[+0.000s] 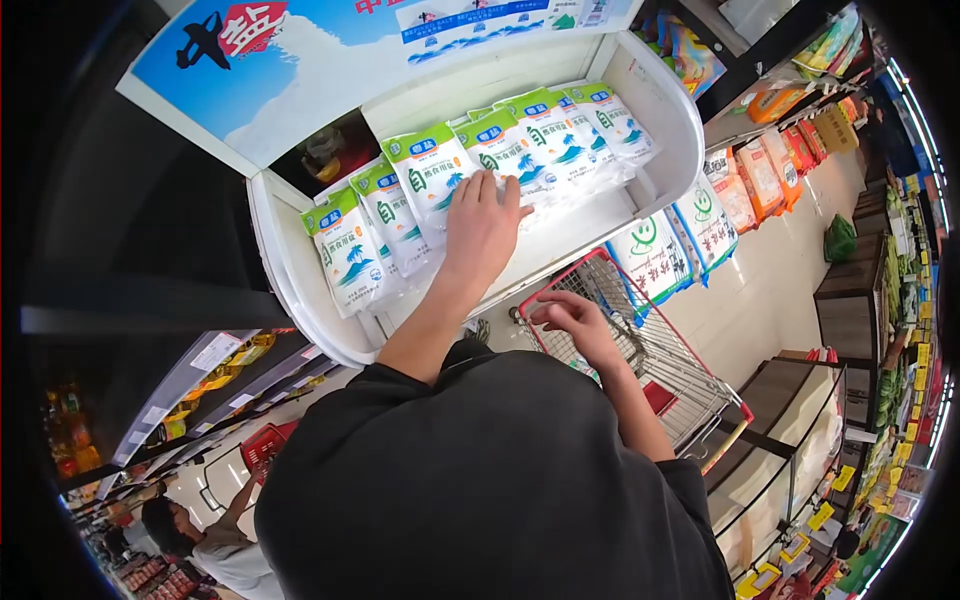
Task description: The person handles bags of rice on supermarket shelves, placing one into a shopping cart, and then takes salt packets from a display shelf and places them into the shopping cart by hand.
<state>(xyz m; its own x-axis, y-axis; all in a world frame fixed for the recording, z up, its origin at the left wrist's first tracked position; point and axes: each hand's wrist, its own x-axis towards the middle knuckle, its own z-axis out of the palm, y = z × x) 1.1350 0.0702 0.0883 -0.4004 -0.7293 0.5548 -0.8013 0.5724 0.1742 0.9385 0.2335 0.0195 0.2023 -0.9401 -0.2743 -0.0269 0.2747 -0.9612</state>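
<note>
Several white bags of salt with green tops stand leaning in a row in a white display bin (pixel 385 325). My left hand (pixel 482 222) lies over the middle of the row, its fingers on the front of a salt bag (pixel 505 150) and beside another salt bag (pixel 432 165). Its fingers are slightly bent and apart, not closed round a bag. My right hand (pixel 575 322) hovers lower right, over the near end of a shopping cart (pixel 640 350). Its fingers are loosely curled and apart, with nothing in them.
Behind the bin rises a blue sign board (pixel 320 70). Large rice bags (pixel 650 255) lie on the floor to the right. Shelves (pixel 215 370) stand at lower left, where a person (pixel 215 545) holds a red basket (pixel 265 450). Vegetable racks (pixel 890 320) line the far right.
</note>
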